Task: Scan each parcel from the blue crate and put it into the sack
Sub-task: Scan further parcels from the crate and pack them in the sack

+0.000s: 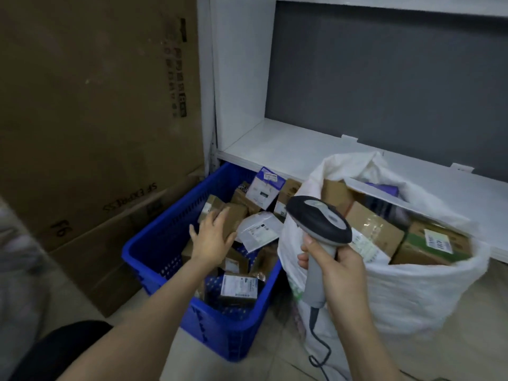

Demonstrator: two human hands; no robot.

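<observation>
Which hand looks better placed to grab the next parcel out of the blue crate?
The left hand. It is empty, fingers spread, over a brown cardboard parcel in the blue plastic crate. The right hand is busy gripping the grey handheld barcode scanner beside the white woven sack.

Left hand [211, 240] stretched far forward, palm down, fingers [220, 215] spread. Right hand [339, 273] near, fist wrapped tight, thumb up.

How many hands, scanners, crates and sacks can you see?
Hands: 2, left hand and right hand
Scanner: 1
Blue crate: 1
White sack: 1
Total: 5
</observation>
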